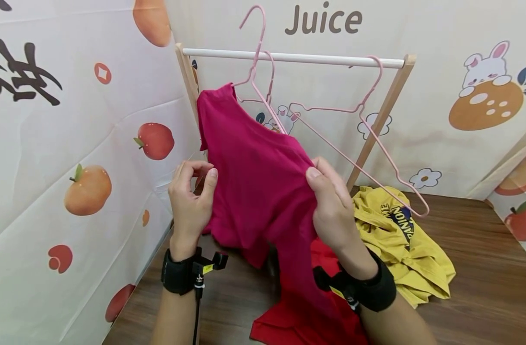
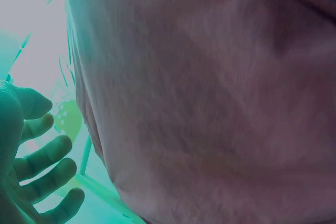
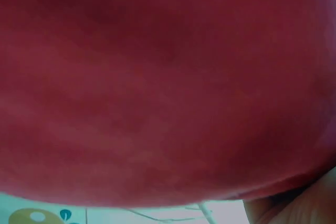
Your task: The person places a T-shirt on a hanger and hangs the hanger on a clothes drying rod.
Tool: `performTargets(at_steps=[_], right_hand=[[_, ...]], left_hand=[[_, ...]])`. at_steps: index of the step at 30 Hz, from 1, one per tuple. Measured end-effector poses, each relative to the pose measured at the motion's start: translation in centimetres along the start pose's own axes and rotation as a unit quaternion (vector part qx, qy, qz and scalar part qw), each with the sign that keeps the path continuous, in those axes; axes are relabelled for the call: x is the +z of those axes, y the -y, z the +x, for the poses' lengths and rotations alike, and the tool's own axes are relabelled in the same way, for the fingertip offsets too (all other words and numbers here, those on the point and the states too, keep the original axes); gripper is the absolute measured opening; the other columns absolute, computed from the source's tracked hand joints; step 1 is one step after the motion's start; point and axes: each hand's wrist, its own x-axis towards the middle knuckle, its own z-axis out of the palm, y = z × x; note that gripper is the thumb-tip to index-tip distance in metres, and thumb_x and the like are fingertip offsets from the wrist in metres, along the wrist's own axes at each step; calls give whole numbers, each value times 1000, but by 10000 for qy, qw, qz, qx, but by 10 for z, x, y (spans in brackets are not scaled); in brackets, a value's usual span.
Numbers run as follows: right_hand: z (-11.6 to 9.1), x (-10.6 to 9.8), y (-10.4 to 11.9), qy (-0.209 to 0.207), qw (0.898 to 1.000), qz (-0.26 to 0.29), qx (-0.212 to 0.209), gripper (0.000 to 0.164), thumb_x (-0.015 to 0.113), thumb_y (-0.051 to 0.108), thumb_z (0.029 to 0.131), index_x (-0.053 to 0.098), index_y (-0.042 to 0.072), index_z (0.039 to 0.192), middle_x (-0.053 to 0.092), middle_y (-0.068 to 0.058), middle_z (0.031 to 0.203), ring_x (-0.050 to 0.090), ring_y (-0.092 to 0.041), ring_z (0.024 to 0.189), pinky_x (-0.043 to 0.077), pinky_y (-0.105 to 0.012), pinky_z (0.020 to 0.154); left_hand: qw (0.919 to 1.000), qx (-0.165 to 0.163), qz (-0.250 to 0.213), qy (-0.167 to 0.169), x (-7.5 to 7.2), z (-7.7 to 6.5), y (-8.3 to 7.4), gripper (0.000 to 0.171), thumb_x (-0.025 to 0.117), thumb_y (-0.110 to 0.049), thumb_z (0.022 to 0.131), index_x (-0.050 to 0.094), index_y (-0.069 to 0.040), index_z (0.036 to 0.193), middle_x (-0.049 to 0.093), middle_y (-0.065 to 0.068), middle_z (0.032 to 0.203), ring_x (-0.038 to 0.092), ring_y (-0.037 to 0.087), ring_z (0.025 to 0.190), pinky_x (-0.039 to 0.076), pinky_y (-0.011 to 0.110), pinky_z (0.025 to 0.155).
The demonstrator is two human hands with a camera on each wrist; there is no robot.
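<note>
A magenta T-shirt [image 1: 254, 167] hangs partly on a pink hanger [image 1: 257, 57], whose hook rises above the rack's bar in the head view. My right hand [image 1: 336, 206] pinches the shirt at its right shoulder, thumb on the near side. Beside the shirt's left edge is my left hand [image 1: 191, 196], its fingers loosely bent and holding nothing. In the left wrist view the fingers [image 2: 47, 156] of that hand stand apart from the cloth. Shirt fabric [image 3: 157, 93] fills most of the right wrist view, and the hanger's right arm is hidden inside the shirt.
Behind the shirt stands a rack with a white bar [image 1: 323, 58] and wooden posts [image 1: 381, 115]. Another pink hanger [image 1: 385, 153] hangs bare at the right. A yellow shirt [image 1: 418, 258] and a red garment [image 1: 297, 321] lie on the wooden table [image 1: 483, 278]. Printed cloth walls [image 1: 86, 143] enclose the space.
</note>
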Motion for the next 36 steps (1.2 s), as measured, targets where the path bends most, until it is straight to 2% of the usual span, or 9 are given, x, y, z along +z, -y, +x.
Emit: performTargets(at_steps=[5, 9, 15, 18, 24, 29, 36], right_hand=[[20, 26, -5, -111, 9996, -2, -244, 28, 35, 19, 106, 47, 2, 88, 37, -1, 64, 41, -19, 55, 33, -29, 52], [34, 44, -11, -217, 9984, -297, -422, 27, 36, 21, 105, 47, 2, 88, 34, -1, 65, 39, -17, 58, 33, -28, 56], [46, 58, -22, -230, 9953, -837, -417, 28, 36, 23, 104, 52, 2, 93, 37, -5, 65, 44, -21, 60, 35, -29, 58], [52, 64, -28, -206, 9942, -957, -442, 28, 36, 23, 104, 52, 2, 93, 38, -6, 65, 44, -21, 60, 34, -29, 57], [64, 73, -41, -240, 9899, -1273, -576, 28, 37, 22, 104, 52, 2, 92, 45, -8, 67, 49, -20, 62, 36, -28, 56], [73, 84, -54, -295, 9860, -1587, -407, 28, 38, 25, 105, 52, 4, 93, 47, -7, 67, 51, -20, 63, 37, -29, 56], [76, 101, -81, -64, 9833, -1805, -207, 27, 38, 25, 105, 53, 6, 93, 45, -5, 66, 48, -20, 61, 35, -27, 54]], left_hand=[[10000, -13, 12, -28, -2, 0, -2, 18, 66, -15, 97, 68, 1, 103, 65, 13, 91, 55, 21, 87, 41, 26, 74], [10000, -4, -8, -25, -2, 0, -4, 18, 66, -15, 96, 68, 1, 103, 66, 13, 92, 56, 20, 87, 43, 26, 76], [10000, 16, -78, -13, -2, 1, -5, 16, 66, -14, 96, 68, 1, 103, 66, 13, 92, 56, 21, 88, 44, 26, 80], [9999, 56, -109, 1, -1, 2, -6, 16, 66, -14, 96, 68, 1, 103, 66, 12, 91, 56, 21, 87, 44, 25, 77], [9998, 96, -154, 61, -1, 2, -9, 15, 66, -13, 96, 68, 1, 102, 65, 12, 90, 54, 12, 87, 44, 25, 74], [9999, 117, -96, 74, -2, 3, -10, 16, 65, -14, 96, 68, 1, 102, 66, 13, 90, 56, 12, 88, 45, 27, 77], [9999, 37, -32, 126, -3, 1, -12, 17, 65, -14, 96, 68, 1, 102, 67, 14, 91, 56, 13, 89, 46, 25, 79]])
